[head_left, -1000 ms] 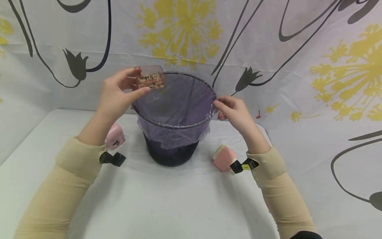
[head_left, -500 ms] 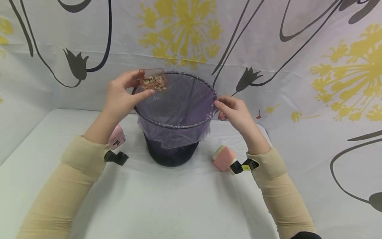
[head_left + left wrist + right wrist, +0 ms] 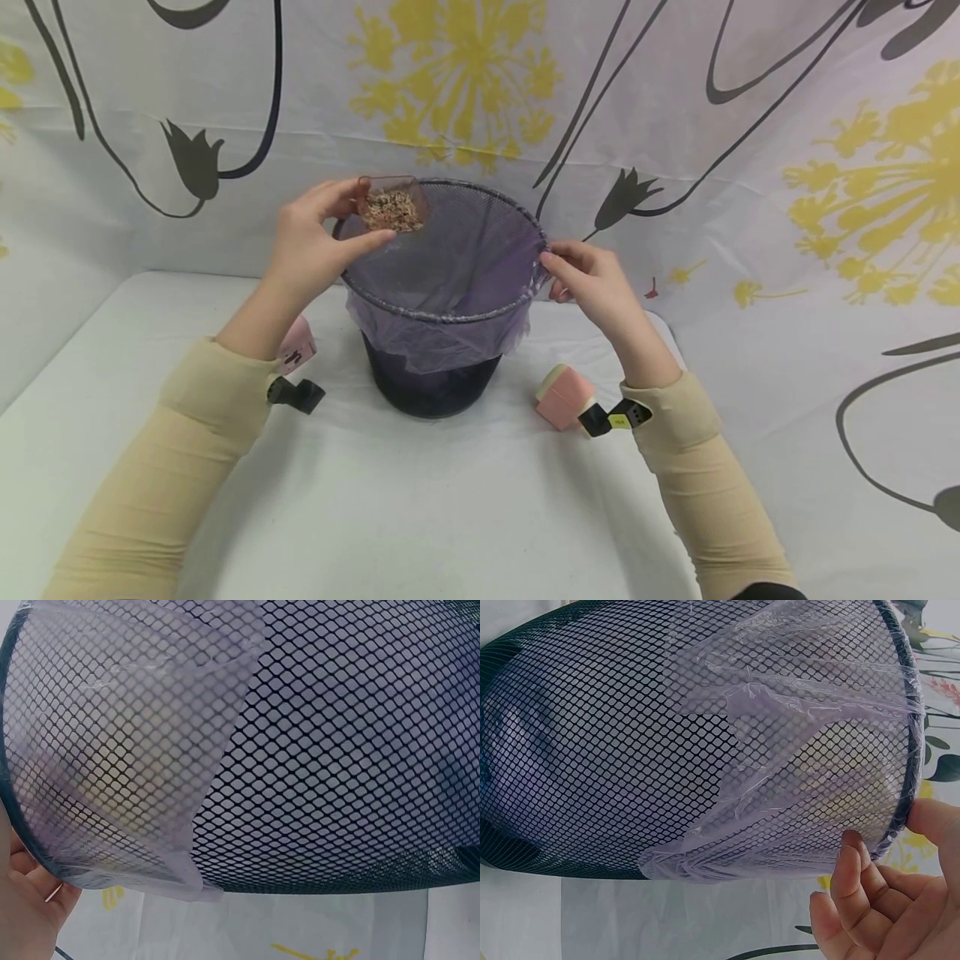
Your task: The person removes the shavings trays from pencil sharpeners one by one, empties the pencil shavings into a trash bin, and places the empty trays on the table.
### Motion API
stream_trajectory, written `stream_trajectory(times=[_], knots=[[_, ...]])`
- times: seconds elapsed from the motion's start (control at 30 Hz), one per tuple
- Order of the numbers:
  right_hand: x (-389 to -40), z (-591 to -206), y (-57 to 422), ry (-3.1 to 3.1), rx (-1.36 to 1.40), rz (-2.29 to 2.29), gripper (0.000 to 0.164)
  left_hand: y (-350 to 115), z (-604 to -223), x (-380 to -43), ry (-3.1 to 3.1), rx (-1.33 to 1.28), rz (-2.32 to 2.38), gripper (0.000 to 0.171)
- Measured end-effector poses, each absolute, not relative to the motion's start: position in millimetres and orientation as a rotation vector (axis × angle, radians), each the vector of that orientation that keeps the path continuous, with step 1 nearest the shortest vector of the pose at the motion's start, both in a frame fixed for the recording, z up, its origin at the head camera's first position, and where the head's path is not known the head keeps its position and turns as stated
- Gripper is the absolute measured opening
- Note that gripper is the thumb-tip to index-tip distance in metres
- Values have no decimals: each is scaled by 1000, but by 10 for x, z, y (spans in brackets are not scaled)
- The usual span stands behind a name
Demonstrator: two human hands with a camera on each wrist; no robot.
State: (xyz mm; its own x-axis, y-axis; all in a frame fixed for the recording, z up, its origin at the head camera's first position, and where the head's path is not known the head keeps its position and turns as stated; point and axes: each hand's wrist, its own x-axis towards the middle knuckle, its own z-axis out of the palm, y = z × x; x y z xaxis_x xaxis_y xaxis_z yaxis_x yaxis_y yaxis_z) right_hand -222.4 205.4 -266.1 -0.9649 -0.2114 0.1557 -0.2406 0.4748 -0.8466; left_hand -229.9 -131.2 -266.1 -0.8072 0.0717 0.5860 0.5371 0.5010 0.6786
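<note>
My left hand (image 3: pixel 311 237) pinches a small clear plastic box (image 3: pixel 396 207) between thumb and fingers. Mixed light and dark grains lie inside it, and the box is tilted over the left part of the bin's mouth. Below stands a black mesh wastebasket (image 3: pixel 435 387), upright, lined with a thin purple bag (image 3: pixel 442 346) folded over its rim. At the right of that rim, my right hand (image 3: pixel 588 275) pinches the edge with the bag. In the right wrist view, the thumb and curled fingers of the right hand (image 3: pixel 892 892) meet the rim. The left wrist view does not show the box.
A pink box-like item (image 3: pixel 298 343) sits left of the bin, partly behind the left forearm. A pink and cream block (image 3: pixel 564 396) lies at the right near the right wrist. Patterned fabric (image 3: pixel 480 92) hangs behind the white table (image 3: pixel 420 508).
My left hand has moved slightly right and down with the box, further over the bin's mouth. The grains have shifted inside it. My right hand stays at the rim.
</note>
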Motion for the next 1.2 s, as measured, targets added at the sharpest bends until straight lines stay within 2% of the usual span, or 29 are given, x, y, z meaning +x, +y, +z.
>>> stream_trajectory(times=[1.2], knots=[[-2233,-2676,2053,-2647,418,1568,43,-1337,-2608,-2299,-2148,-763,-926,64]])
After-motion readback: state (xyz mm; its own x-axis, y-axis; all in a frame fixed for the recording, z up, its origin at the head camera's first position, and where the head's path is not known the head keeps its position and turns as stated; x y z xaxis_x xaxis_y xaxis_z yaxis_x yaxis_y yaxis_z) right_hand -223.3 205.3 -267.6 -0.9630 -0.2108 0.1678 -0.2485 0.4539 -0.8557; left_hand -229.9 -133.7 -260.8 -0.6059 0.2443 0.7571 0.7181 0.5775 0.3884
